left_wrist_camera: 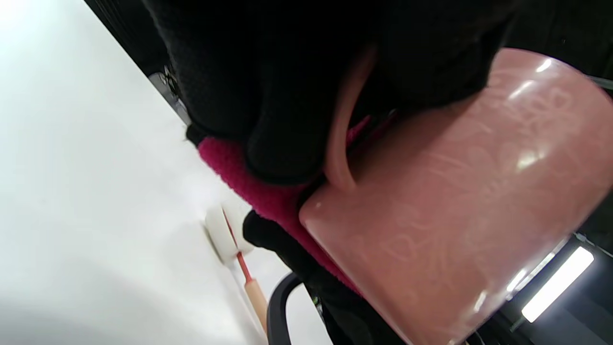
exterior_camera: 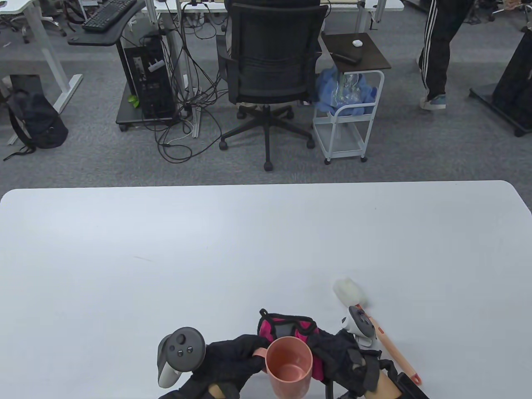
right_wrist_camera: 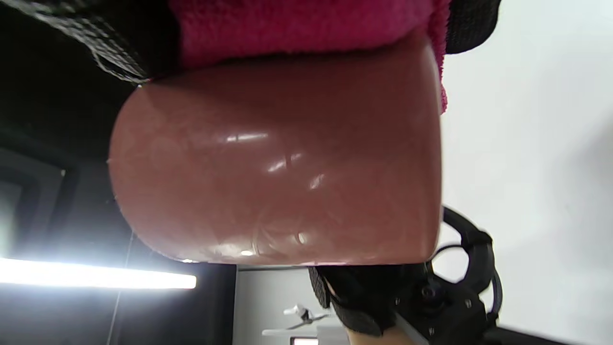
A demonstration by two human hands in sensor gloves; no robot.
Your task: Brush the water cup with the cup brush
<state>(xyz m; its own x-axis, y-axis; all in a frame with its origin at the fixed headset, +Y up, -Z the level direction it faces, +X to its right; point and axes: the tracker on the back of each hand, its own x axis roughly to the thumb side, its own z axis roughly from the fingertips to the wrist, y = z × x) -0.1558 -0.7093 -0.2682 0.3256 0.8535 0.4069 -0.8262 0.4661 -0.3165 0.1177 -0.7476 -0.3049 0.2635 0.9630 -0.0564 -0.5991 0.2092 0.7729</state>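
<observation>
A pink plastic water cup (exterior_camera: 289, 368) is held above the table's front edge, its mouth tilted up toward the camera. My left hand (exterior_camera: 235, 359) grips its handle (left_wrist_camera: 342, 129). My right hand (exterior_camera: 345, 359) presses a magenta cloth (exterior_camera: 286, 326) against the cup's far side; the cloth also shows in the right wrist view (right_wrist_camera: 306, 26) over the cup wall (right_wrist_camera: 278, 167). The cup brush (exterior_camera: 374, 322) lies on the table to the right, white sponge head (exterior_camera: 349, 291) far, wooden handle toward me, untouched. It also shows in the left wrist view (left_wrist_camera: 239, 258).
The white table (exterior_camera: 249, 249) stretches wide ahead of the hands. Beyond its far edge stand an office chair (exterior_camera: 270, 70), a small white cart (exterior_camera: 351, 104) and a computer tower (exterior_camera: 147, 79) on grey carpet.
</observation>
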